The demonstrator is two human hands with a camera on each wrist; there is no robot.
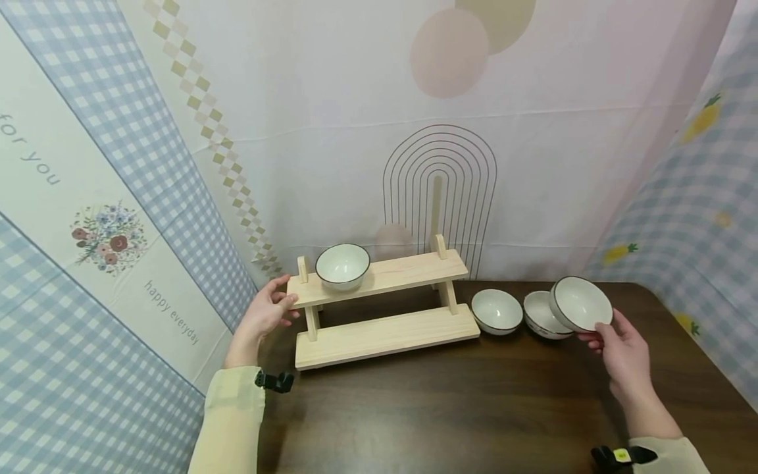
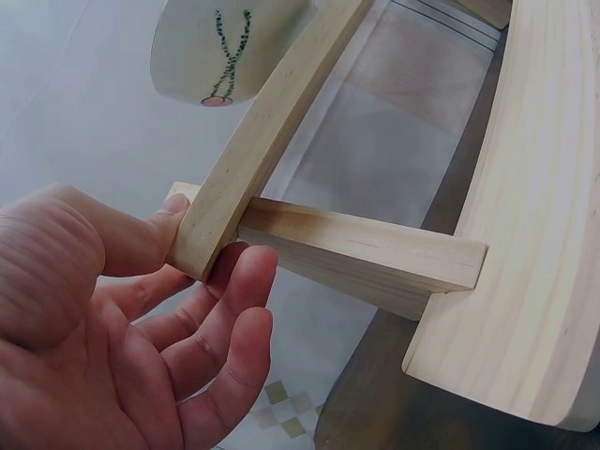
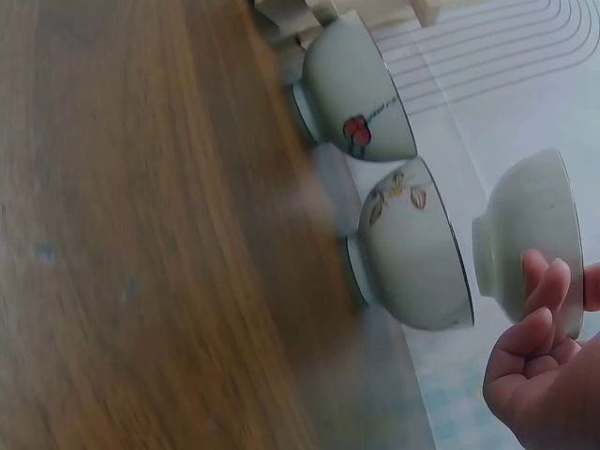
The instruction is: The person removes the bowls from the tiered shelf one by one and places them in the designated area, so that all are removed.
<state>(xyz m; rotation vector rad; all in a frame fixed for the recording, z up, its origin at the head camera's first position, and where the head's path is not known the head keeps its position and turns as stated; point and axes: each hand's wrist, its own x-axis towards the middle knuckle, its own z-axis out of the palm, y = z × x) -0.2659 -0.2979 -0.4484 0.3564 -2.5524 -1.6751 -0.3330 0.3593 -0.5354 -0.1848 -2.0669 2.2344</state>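
Two pinches: my left hand (image 1: 264, 314) likely steadies the wooden shelf (image 1: 385, 339); right of it, my right hand (image 1: 625, 355) holds a bowl (image 1: 581, 304) by its rim, base free.

Bowl (image 1: 343, 266) on upper shelf (image 1: 403, 272)

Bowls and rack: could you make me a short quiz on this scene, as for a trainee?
1. How many bowls are there in all?
2. True or false: the left hand grips the lower board of the rack.
3. The right hand holds its bowl: a) on the rack; b) raised; c) inside another bowl.

Key: 1. Four: one on the rack, two on the table, one held. 2. False; it grips the upper board. 3. b.
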